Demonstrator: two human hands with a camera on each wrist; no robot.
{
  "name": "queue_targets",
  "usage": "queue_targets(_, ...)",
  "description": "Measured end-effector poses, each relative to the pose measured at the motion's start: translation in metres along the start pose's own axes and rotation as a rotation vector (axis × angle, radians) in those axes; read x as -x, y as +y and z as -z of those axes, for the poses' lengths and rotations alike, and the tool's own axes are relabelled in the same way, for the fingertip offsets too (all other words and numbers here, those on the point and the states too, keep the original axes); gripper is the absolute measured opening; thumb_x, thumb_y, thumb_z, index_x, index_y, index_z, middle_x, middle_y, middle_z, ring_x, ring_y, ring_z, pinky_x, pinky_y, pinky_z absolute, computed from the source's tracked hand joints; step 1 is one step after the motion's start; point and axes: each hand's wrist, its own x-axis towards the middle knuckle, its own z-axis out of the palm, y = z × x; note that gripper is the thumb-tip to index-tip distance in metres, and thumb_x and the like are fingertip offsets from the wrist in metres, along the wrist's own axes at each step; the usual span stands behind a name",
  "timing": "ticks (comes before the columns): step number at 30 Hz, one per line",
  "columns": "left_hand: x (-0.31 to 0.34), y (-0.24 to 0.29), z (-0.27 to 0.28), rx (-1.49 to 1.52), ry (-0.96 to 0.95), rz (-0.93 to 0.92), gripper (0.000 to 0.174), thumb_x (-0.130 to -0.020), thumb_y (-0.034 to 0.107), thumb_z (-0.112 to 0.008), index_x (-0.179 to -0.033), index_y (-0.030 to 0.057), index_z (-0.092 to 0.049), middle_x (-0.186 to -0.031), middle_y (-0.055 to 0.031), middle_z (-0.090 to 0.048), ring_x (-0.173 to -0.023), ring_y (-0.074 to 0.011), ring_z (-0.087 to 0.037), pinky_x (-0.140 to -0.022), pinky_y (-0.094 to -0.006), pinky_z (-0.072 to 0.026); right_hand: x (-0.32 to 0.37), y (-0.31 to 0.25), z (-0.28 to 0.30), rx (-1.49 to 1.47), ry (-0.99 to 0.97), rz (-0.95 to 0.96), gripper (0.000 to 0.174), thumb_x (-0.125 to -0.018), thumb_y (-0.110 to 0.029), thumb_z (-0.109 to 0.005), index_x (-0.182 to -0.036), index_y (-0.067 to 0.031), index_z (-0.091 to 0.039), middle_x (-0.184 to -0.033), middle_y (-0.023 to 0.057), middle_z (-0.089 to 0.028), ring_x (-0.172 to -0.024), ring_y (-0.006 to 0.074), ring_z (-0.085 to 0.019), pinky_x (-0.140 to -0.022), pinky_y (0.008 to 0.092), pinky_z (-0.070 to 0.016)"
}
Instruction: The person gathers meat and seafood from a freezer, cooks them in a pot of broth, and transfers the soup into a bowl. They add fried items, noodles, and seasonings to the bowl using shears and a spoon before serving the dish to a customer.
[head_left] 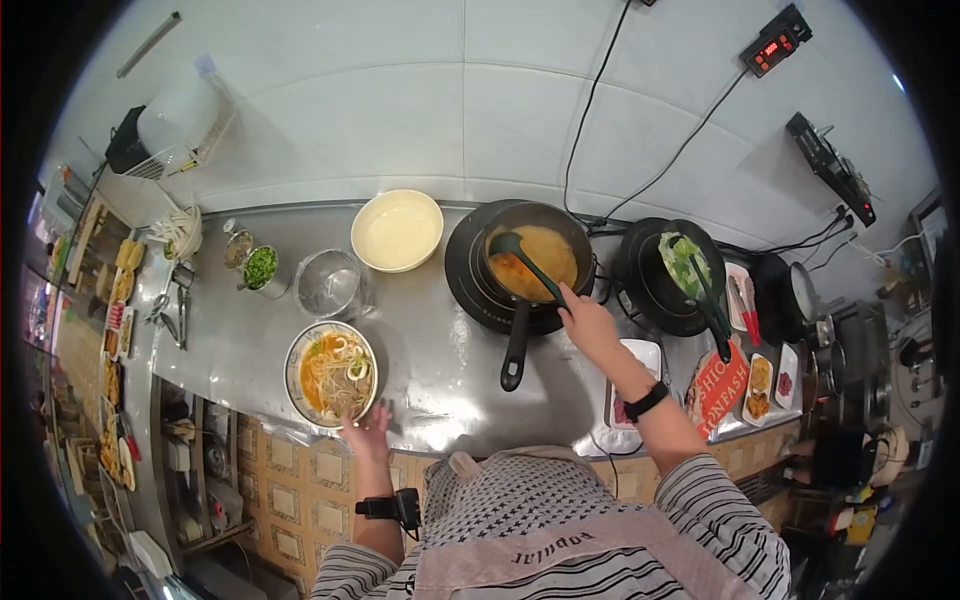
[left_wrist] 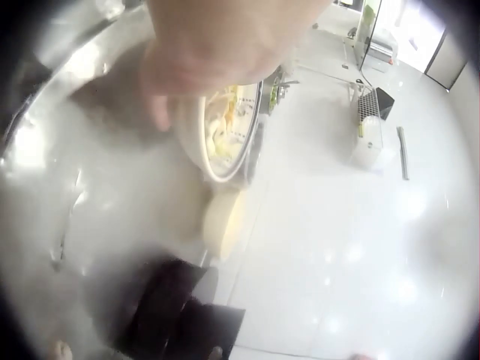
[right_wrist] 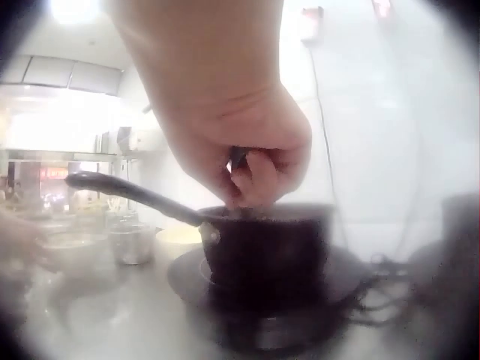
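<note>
My right hand (head_left: 592, 325) grips the dark green handle of a ladle (head_left: 537, 270), whose head rests in the orange-brown broth of a black pot (head_left: 516, 345). In the right wrist view the fingers of that hand (right_wrist: 259, 176) are curled round the handle above the pot (right_wrist: 266, 244). My left hand (head_left: 368, 432) is at the lower right rim of a patterned bowl (head_left: 291, 385) holding noodles, greens and orange broth; its fingers are spread. The left wrist view has the hand (left_wrist: 217, 52) over the bowl (left_wrist: 196, 139), and whether it touches the rim is unclear.
Behind stand a cream bowl (head_left: 397, 231), a clear bowl (head_left: 329, 284) and a cup of chopped greens (head_left: 261, 268). To the right are a black pan (head_left: 650, 300) with leafy greens, a red packet (head_left: 722, 390) and small trays (head_left: 759, 385). Cables run along the wall.
</note>
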Motion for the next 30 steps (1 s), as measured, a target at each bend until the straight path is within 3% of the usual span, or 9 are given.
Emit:
queue_targets(3,-0.027,0.014,0.018,0.069,-0.063,0.036,0.052,-0.082,0.016,-0.048,-0.129,0.0012,-0.030,-0.118,-0.0191,-0.047,-0.095,-0.0312,-0.057,-0.081,-0.0431,-0.0536,0.020,0.000,0.041,0.123,-0.060,-0.049,0.044,-0.083,-0.020,-0.056,-0.125,-0.0114,-0.048,-0.085,0.0177,-0.060,-0.075,0.0346,-0.060,-0.064,0.0433,-0.0486)
queue_targets(6,-0.036,0.017,0.031,0.072,-0.112,-0.034,0.051,-0.078,0.003,-0.042,-0.128,-0.0016,-0.031,-0.118,-0.0189,-0.048,-0.100,-0.0329,-0.056,-0.082,-0.0446,-0.0539,0.034,0.024,0.088,-0.091,0.068,0.060,0.038,-0.080,-0.018,-0.060,-0.117,-0.0089,-0.056,-0.082,0.0188,-0.061,-0.075,0.0345,-0.060,-0.065,0.0420,-0.0479)
queue_targets(9,-0.024,0.022,0.027,-0.018,-0.060,-0.117,0.055,-0.075,-0.001,-0.041,-0.129,0.0001,-0.030,-0.116,-0.0192,-0.049,-0.098,-0.0341,-0.057,-0.080,-0.0439,-0.0556,0.037,0.022,0.132,-0.134,0.022,-0.031,0.035,-0.077,-0.017,-0.063,-0.110,-0.0073,-0.061,-0.080,0.0219,-0.061,-0.073,0.0375,-0.059,-0.069,0.0420,-0.0472)
queue_targets(13,-0.027,0.012,0.047,-0.156,-0.186,-0.039,0.061,-0.073,-0.004,-0.042,-0.131,0.0082,-0.028,-0.121,-0.0190,-0.046,-0.100,-0.0356,-0.056,-0.077,-0.0458,-0.0564,0.030,0.037,0.127,-0.031,-0.087,0.077,0.034,-0.075,-0.017,-0.063,-0.107,-0.0064,-0.063,-0.085,0.0227,-0.061,-0.078,0.0375,-0.059,-0.072,0.0418,-0.0475)
queue_targets(16,-0.013,0.018,0.045,-0.139,-0.230,-0.027,0.064,-0.073,-0.005,-0.042,-0.132,0.0134,-0.025,-0.123,-0.0180,-0.043,-0.102,-0.0347,-0.055,-0.075,-0.0452,-0.0568,0.019,0.033,0.102,-0.142,-0.119,0.103,0.038,-0.071,-0.015,-0.065,-0.108,-0.0073,-0.062,-0.082,0.0216,-0.061,-0.077,0.0370,-0.059,-0.071,0.0400,-0.0478)
queue_targets(20,0.008,0.003,0.041,-0.211,-0.254,0.009,0.057,-0.074,-0.004,-0.042,-0.127,0.0107,-0.029,-0.121,-0.0178,-0.045,-0.100,-0.0339,-0.056,-0.071,-0.0432,-0.0579,-0.003,0.023,0.061,-0.159,0.005,0.152,0.039,-0.074,-0.014,-0.065,-0.112,-0.0125,-0.061,-0.080,0.0195,-0.059,-0.076,0.0363,-0.059,-0.068,0.0410,-0.0473)
queue_targets(23,0.040,-0.005,0.016,-0.237,-0.255,0.013,0.052,-0.075,-0.002,-0.044,-0.124,0.0095,-0.033,-0.111,-0.0160,-0.052,-0.089,-0.0276,-0.062,-0.066,-0.0381,-0.0595,-0.020,0.021,0.046,-0.013,0.089,0.169,0.042,-0.076,-0.013,-0.063,-0.117,-0.0137,-0.057,-0.077,0.0175,-0.056,-0.073,0.0358,-0.058,-0.065,0.0421,-0.0471)
queue_targets(25,0.036,-0.013,0.024,-0.274,-0.262,0.071,0.053,-0.073,-0.003,-0.042,-0.124,0.0089,-0.032,-0.115,-0.0167,-0.049,-0.095,-0.0297,-0.059,-0.067,-0.0391,-0.0593,-0.027,0.027,0.040,0.057,0.118,0.154,0.041,-0.080,-0.016,-0.060,-0.120,-0.0158,-0.054,-0.080,0.0161,-0.055,-0.072,0.0352,-0.058,-0.062,0.0425,-0.0474)
queue_targets(30,0.048,-0.028,0.001,-0.313,-0.377,0.141,0.059,-0.073,-0.003,-0.040,-0.130,0.0100,-0.029,-0.117,-0.0171,-0.048,-0.094,-0.0297,-0.060,-0.063,-0.0364,-0.0603,-0.006,0.035,0.075,0.183,-0.015,0.031,0.035,-0.080,-0.019,-0.058,-0.114,-0.0123,-0.056,-0.077,0.0174,-0.059,-0.071,0.0358,-0.060,-0.063,0.0446,-0.0484)
